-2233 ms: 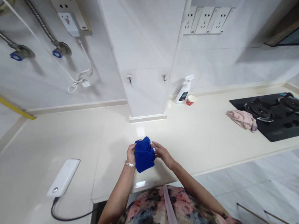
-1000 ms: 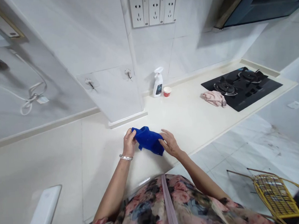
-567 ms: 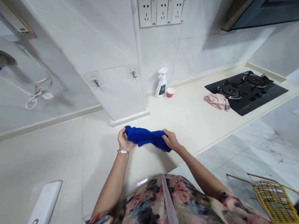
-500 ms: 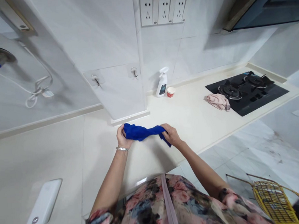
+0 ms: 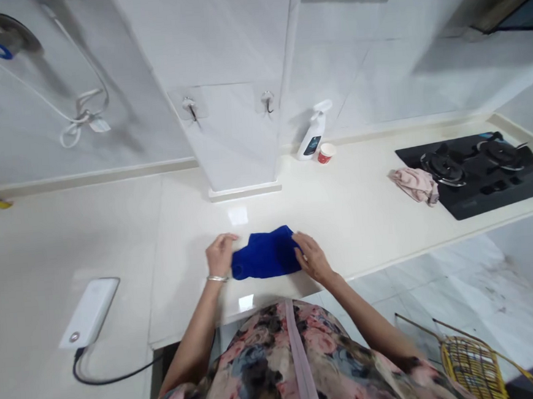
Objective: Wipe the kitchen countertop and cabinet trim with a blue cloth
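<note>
Fingers (image 5: 300,244) rest at the blue cloth's (image 5: 265,253) ends — long axis sideways.

towel (image 5: 266,255) btwn hands (image 5: 220,255) | spray btl (image 5: 312,139), cup (image 5: 326,153) behind | rag (image 5: 413,185) on hob (image 5: 488,197) rt

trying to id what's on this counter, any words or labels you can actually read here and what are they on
No text can be read clearly in this view.
The white spray bottle has a dark label, too small and blurred to read.
The red and white paper cup has markings too blurred to read.
The white power bank shows only a small round mark, with no readable text.
</note>
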